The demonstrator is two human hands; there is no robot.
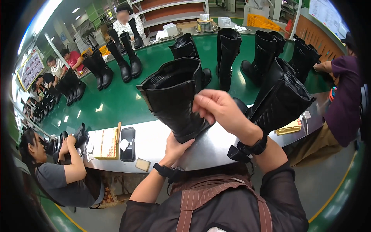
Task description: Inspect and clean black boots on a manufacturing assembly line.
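Observation:
A tall black boot (170, 98) stands tilted in front of me, its wide top opening toward me and a printed patch on the lining. My left hand (177, 149) is closed around its lower part from below. My right hand (220, 108) is at the boot's right side, thumb and fingertips pinched together close to the shaft's edge; what they hold, if anything, is too small to make out. Just right of that hand, a second black boot (276, 100) with a quilted shaft leans on the metal bench.
Along the metal bench (150, 135) lie a yellow box (106, 144), a black tray (127, 145) and a small tan pad (143, 164). Several black boots (228, 54) stand on the green table (147, 91) beyond. Co-workers sit at left (65, 174) and stand at right (344, 92).

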